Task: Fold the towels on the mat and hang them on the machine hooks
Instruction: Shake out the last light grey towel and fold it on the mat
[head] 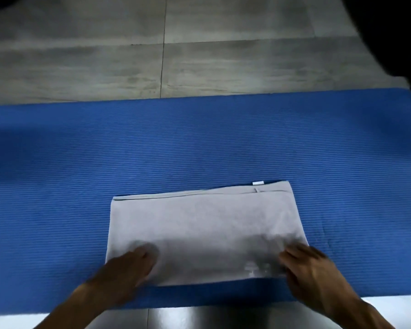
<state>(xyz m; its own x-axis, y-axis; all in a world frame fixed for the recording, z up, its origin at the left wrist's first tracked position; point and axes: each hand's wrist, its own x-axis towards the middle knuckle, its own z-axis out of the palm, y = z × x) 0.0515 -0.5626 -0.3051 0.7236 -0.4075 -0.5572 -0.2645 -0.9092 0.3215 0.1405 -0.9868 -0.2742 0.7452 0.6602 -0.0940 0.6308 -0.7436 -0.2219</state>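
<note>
A folded grey towel (pixel 204 231) lies flat on the blue mat (pixel 199 143). The left hand (pixel 128 264) presses its near left corner with straight fingers. The right hand (pixel 311 271), blurred, rests at the near right corner; whether it pinches the cloth cannot be told.

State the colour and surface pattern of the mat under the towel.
Blue, with fine ribbed lines: the mat, clearest in the head view.
</note>
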